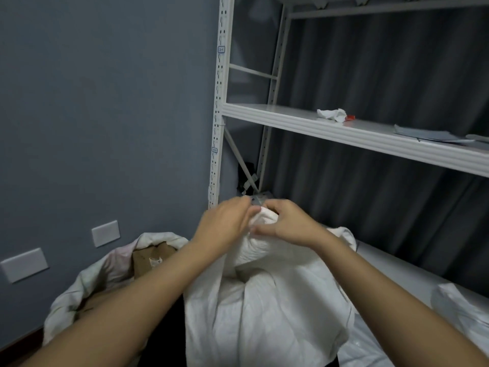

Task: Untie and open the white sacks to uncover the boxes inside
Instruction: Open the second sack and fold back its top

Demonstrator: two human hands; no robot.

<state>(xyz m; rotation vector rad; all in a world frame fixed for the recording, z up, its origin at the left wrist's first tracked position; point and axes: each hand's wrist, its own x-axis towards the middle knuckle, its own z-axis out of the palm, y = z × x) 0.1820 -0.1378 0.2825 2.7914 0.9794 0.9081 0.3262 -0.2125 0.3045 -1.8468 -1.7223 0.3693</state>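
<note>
- 2 bare forearms reach up from the bottom corners of the frame and meet near the centre.
- A tied white sack (267, 321) stands at lower centre, its cloth gathered into a bunched neck (260, 234) at the top.
- The left hand (222, 229) grips the left side of that neck, fingers curled onto the cloth.
- The right hand (288, 226) pinches the right side of the neck, thumb below and fingers curled over the top.
- At lower left, a second white sack (87, 284) lies open, with a brown cardboard box (153, 255) showing in its mouth.
- More white sacking (460, 311) lies at lower right.
- 2 blank wall plates (105, 233) sit on the grey wall at left.
- A white metal shelf rack (344, 128) fills the upper right; a crumpled white cloth (332, 114) and some grey sheets (428, 135) lie on its shelf.
- Dark curtains (383, 70) hang behind the rack.
</note>
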